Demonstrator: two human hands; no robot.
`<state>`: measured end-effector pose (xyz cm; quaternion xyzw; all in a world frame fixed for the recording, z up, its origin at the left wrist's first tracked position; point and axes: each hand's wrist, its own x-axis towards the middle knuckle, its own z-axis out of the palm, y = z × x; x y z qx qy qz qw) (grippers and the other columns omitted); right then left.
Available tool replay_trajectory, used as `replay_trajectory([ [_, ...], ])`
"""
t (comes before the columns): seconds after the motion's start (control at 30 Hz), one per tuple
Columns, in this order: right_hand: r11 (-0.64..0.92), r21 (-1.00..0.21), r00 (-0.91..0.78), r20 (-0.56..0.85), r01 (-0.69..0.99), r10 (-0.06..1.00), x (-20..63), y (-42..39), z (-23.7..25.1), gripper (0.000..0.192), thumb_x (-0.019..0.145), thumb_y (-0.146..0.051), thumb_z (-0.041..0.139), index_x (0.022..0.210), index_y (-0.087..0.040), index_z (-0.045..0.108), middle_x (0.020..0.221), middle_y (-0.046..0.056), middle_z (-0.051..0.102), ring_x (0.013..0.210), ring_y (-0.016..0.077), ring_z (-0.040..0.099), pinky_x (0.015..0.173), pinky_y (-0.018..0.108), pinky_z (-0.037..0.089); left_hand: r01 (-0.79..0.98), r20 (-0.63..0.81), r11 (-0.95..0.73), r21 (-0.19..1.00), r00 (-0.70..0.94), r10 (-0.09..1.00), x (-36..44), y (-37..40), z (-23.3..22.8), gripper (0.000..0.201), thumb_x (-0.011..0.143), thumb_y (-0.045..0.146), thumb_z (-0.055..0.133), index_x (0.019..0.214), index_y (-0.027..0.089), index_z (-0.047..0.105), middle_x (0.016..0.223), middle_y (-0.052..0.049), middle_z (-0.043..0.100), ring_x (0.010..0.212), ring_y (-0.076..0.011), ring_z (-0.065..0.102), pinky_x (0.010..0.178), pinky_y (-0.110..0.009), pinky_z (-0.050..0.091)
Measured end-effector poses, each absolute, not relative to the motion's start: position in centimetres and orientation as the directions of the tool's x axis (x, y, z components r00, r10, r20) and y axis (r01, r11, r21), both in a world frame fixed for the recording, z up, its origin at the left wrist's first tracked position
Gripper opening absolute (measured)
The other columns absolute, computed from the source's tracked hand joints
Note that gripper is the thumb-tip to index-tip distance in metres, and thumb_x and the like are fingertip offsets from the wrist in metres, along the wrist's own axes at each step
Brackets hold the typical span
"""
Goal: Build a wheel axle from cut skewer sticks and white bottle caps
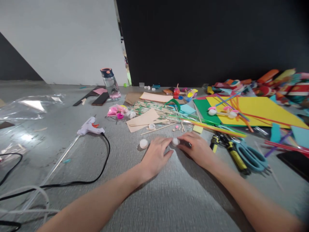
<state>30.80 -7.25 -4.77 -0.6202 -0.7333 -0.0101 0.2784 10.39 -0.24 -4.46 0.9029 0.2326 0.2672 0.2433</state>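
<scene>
Above a grey tabletop (pixel 149 206), a small white bottle cap (pixel 175 141) is sitting between the fingertips of both hands. The left hand (pixel 155 154) is occupying the cap's left side, palm down and loosely open, its fingers extending toward the cap and its thumb spreading away; the foremost fingertips are meeting, or nearly meeting, the cap's edge. The right hand (pixel 196 149) is occupying the cap's right side, partly curled, its index finger and thumb bordering that edge; whether they are pinching it cannot be told. A second white cap (pixel 143 144) is lying left of the bottle cap, just past the left hand. Farther left of the bottle cap, a white hot-glue gun (pixel 87 126) is resting with its orange trigger showing. Beyond the bottle cap, thin wooden sheets (pixel 145 119) are lying near a yellow sticky-note pad (pixel 198 129); to its right, blue-handled scissors (pixel 252 158) are lying beside yellow-handled pliers (pixel 238 158).
</scene>
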Motion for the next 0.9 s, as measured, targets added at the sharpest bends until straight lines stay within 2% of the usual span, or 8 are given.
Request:
replay_trajectory([
  [0.23, 0.227, -0.323, -0.08, 0.412, 0.919, 0.908, 30.72, -7.13, -4.86, 0.012, 0.095, -0.026, 0.067, 0.098, -0.015, 0.067, 0.094, 0.005, 0.067, 0.09, 0.0209, 0.061, 0.082, 0.038, 0.05, 0.291, 0.365, -0.774, 0.562, 0.753, 0.548, 10.35, -0.31, -4.25, 0.033, 0.09, 0.014, 0.066, 0.123, 0.018, 0.062, 0.125, -0.011, 0.07, 0.119, -0.0277, 0.062, 0.103, -0.049, 0.049],
  [0.4, 0.213, -0.337, -0.062, 0.405, 0.917, 0.912, 30.62, -7.05, -4.85, 0.023, 0.096, -0.032, 0.067, 0.112, -0.016, 0.067, 0.099, 0.006, 0.067, 0.095, 0.022, 0.062, 0.084, 0.04, 0.051, 0.311, 0.368, -0.766, 0.562, 0.736, 0.569, 10.38, -0.27, -4.66, 0.039, 0.092, 0.017, 0.063, 0.13, 0.018, 0.057, 0.129, -0.014, 0.067, 0.121, -0.0296, 0.061, 0.104, -0.052, 0.048],
  [0.57, 0.227, -0.354, -0.08, 0.385, 0.907, 0.92, 30.53, -6.6, -4.96, 0.019, 0.096, -0.034, 0.067, 0.098, -0.015, 0.067, 0.095, 0.004, 0.066, 0.092, 0.02, 0.062, 0.083, 0.038, 0.051, 0.313, 0.369, -0.763, 0.565, 0.732, 0.573, 10.42, -0.15, -4.95, 0.041, 0.092, 0.017, 0.063, 0.132, 0.019, 0.055, 0.131, -0.013, 0.066, 0.123, -0.0292, 0.061, 0.106, -0.052, 0.047],
  [0.9, 0.241, -0.351, -0.101, 0.372, 0.905, 0.923, 30.55, -6.3, -4.95, 0.02, 0.096, -0.035, 0.067, 0.091, -0.015, 0.064, 0.089, 0.003, 0.063, 0.089, 0.0193, 0.06, 0.082, 0.036, 0.05, 0.31, 0.37, -0.771, 0.557, 0.738, 0.564, 10.49, -0.11, -4.91, 0.043, 0.091, 0.016, 0.063, 0.133, 0.02, 0.055, 0.131, -0.013, 0.066, 0.122, -0.0299, 0.061, 0.104, -0.054, 0.048],
])
